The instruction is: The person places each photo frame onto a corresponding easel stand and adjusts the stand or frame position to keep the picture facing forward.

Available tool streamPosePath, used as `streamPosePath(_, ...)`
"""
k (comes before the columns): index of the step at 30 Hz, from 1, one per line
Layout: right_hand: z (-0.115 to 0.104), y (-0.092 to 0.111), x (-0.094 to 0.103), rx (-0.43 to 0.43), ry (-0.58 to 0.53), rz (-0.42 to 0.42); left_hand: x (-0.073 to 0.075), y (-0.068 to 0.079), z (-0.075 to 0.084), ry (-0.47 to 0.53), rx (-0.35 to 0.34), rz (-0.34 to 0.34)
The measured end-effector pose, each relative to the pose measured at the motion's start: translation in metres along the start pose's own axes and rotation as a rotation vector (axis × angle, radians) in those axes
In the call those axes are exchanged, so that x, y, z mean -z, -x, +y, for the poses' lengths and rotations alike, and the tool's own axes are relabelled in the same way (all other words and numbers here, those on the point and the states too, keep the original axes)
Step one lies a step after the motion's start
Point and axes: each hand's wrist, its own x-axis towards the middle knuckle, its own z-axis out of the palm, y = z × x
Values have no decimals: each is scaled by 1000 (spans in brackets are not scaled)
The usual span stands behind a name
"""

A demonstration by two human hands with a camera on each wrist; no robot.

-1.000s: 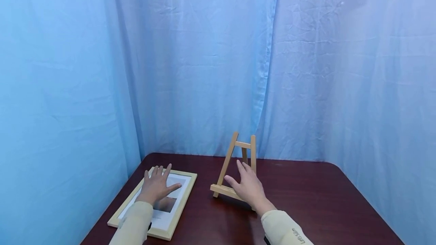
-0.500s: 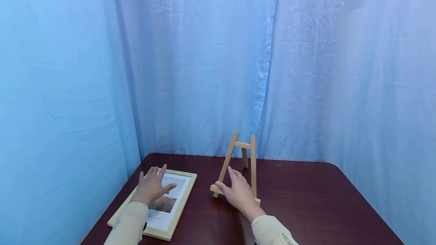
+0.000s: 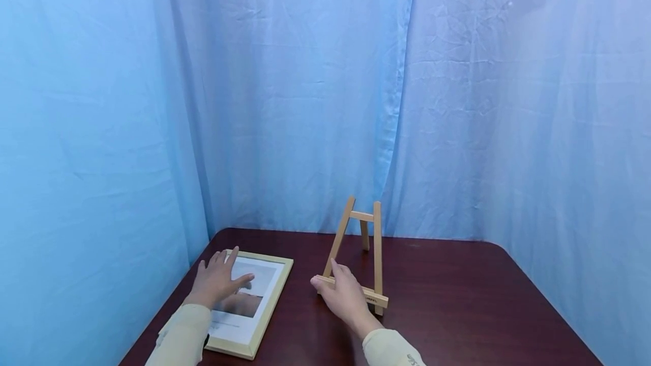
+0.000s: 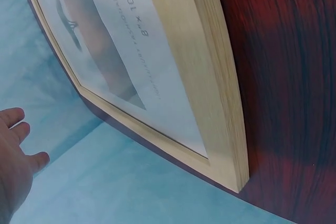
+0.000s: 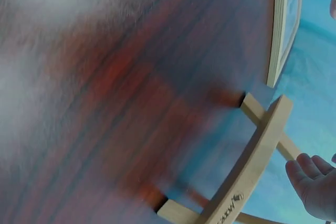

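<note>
A picture frame (image 3: 272, 304) of pale wood lies flat on the left of the table, a printed picture behind its glazing. My left hand (image 3: 216, 281) hovers over its left part with fingers spread; in the left wrist view that hand (image 4: 18, 156) shows apart from the frame's near corner (image 4: 226, 166). A small wooden tabletop easel (image 3: 378, 253) stands upright near the middle. In front of its ledge (image 3: 376, 298) is my right hand (image 3: 343, 295), fingers extended and thumb out, overlapping the ledge's left half. The right wrist view has the fingers (image 5: 310, 174) beside an easel leg, gripping nothing.
The dark red wood-grain table (image 3: 458, 298) has rounded back corners. Pale blue curtains (image 3: 305, 100) hang close behind it and along both sides. The frame and the easel stand apart, with a strip of tabletop between them.
Both hands have moved left and a little toward me, the right one from the easel's uprights down across its ledge. The frame and easel have stayed about where they were.
</note>
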Motion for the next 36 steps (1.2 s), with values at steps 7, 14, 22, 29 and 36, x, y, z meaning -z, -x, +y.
streamPosePath(7,-1,3,-14,-6,-30,-21,1,4,-11,24,13,4)
streamPosePath(14,-3,7,-25,-29,-73,-31,4,7,-19,39,42,-9)
streamPosePath(22,-9,11,-36,-29,-116,-34,4,8,-31,57,72,-42)
streamPosePath(29,-13,14,-45,-28,-135,-51,2,10,-49,102,71,-51)
streamPosePath(36,-16,17,-51,-45,-140,-44,7,13,-58,136,101,-76)
